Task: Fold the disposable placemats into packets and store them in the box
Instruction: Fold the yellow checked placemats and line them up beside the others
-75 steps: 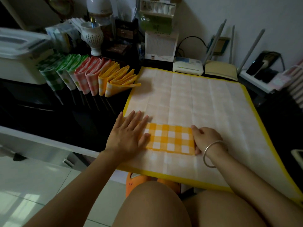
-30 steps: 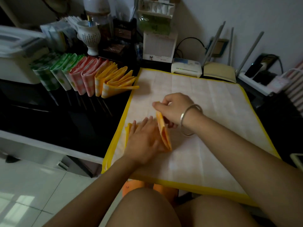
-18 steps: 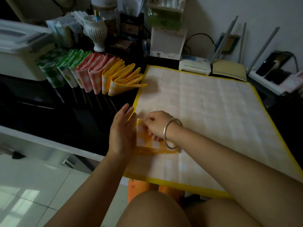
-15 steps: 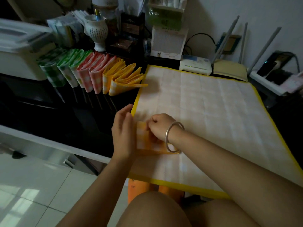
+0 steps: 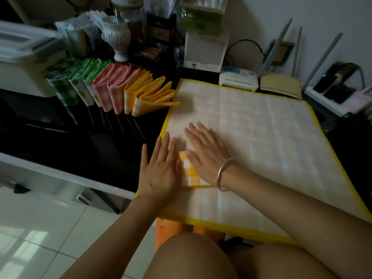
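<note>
The left hand [image 5: 159, 172] and right hand [image 5: 205, 156] lie flat, fingers straight, pressing the folded yellow-checked packet [image 5: 188, 174] on the near left part of the spread placemat [image 5: 261, 137]. Finished packets [image 5: 112, 91] stand in a row far left, by the white box [image 5: 20, 65].

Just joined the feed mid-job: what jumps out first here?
The left hand and right hand press flat on a small yellow checked packet near the left edge of a large yellow-edged placemat. Behind and to the left, a row of folded packets, green, pink and yellow, stands on the dark tabletop.
</note>
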`<action>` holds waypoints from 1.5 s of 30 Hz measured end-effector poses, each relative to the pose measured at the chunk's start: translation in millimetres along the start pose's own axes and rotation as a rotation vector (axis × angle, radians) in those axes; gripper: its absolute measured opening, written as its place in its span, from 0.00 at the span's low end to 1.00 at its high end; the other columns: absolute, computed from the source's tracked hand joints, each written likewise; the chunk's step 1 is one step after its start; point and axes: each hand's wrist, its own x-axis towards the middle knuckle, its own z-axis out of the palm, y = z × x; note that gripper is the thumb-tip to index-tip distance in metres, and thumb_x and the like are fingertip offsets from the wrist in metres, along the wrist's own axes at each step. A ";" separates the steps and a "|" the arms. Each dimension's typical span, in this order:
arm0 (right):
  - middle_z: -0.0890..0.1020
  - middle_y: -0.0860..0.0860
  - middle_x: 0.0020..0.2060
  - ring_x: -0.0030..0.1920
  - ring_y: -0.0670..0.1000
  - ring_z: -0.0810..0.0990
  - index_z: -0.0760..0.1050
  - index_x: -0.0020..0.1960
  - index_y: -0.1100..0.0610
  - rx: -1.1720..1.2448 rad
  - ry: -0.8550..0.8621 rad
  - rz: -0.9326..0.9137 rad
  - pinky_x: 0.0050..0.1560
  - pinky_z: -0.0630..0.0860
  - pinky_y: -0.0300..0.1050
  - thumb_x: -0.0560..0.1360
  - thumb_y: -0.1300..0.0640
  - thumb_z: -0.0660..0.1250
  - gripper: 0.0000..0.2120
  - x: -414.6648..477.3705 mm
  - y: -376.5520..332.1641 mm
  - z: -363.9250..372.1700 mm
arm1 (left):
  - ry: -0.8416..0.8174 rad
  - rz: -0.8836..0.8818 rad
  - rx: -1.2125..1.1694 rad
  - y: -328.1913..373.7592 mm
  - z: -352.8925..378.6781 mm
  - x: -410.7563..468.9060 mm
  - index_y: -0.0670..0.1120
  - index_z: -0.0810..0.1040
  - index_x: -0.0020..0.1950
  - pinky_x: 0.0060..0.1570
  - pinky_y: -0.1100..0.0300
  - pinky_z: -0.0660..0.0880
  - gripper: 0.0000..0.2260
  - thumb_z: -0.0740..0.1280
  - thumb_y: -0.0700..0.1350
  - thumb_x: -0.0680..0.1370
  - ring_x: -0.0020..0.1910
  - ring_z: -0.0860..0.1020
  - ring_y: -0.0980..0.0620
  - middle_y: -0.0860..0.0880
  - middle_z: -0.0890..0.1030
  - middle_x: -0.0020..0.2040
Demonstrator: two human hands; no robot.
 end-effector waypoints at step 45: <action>0.79 0.59 0.41 0.38 0.58 0.81 0.73 0.44 0.61 0.965 -0.039 0.874 0.33 0.81 0.47 0.72 0.57 0.65 0.06 171.2 -6.5 -56.5 | 0.239 0.131 0.062 -110.0 -63.9 113.8 0.43 0.67 0.75 0.75 0.43 0.57 0.27 0.61 0.39 0.74 0.77 0.59 0.45 0.45 0.67 0.75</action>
